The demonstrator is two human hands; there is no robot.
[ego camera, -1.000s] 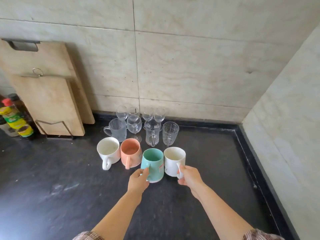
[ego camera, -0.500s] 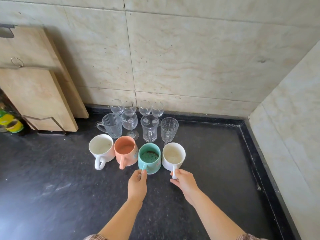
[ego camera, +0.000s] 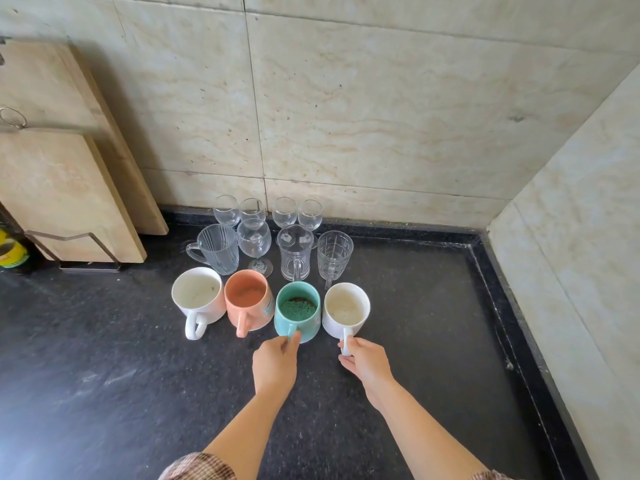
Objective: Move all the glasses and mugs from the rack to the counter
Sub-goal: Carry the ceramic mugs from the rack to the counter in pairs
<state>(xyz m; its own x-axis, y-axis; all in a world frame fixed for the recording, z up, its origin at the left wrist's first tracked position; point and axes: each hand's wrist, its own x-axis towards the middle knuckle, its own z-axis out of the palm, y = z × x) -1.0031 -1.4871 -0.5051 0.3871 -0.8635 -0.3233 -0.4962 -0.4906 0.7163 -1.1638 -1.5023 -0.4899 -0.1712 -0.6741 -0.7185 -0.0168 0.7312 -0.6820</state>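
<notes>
The left hand [ego camera: 275, 363] is curling its grip round the handle of the teal mug [ego camera: 297, 311], thumb and fingers pinching it low at the near side, while the right hand [ego camera: 367, 363] is closing its grip on the handle of the white mug [ego camera: 346, 311]. Both mugs are sitting flat on the dark surface [ego camera: 104, 375], touching or nearly touching each other. They are completing a front row with the orange mug [ego camera: 246, 299] and a second white mug [ego camera: 197, 296]. Behind them are standing a ribbed glass mug [ego camera: 218, 249], a large stemmed glass [ego camera: 254, 242], a clear glass mug [ego camera: 295, 252] and a cut-glass goblet [ego camera: 334, 252], with four small wine glasses [ego camera: 226, 211] lining up at the tiled wall [ego camera: 346, 98]. Twelve pieces are resting on the surface and no rack is showing in view, so the task is looking close to finished — whether anything is waiting on the rack cannot be told from here. All that seems left here is letting go of the two handles. Room is lying open to the right, up to the raised rim [ego camera: 491, 306], and widely in front and to the left. The cutting boards [ego camera: 62, 168] in their wire stand [ego camera: 72, 251] are closing off the far left, and the packed rows are leaving little slack between pieces — the stemmed ones could be tipping easily if nudged.
</notes>
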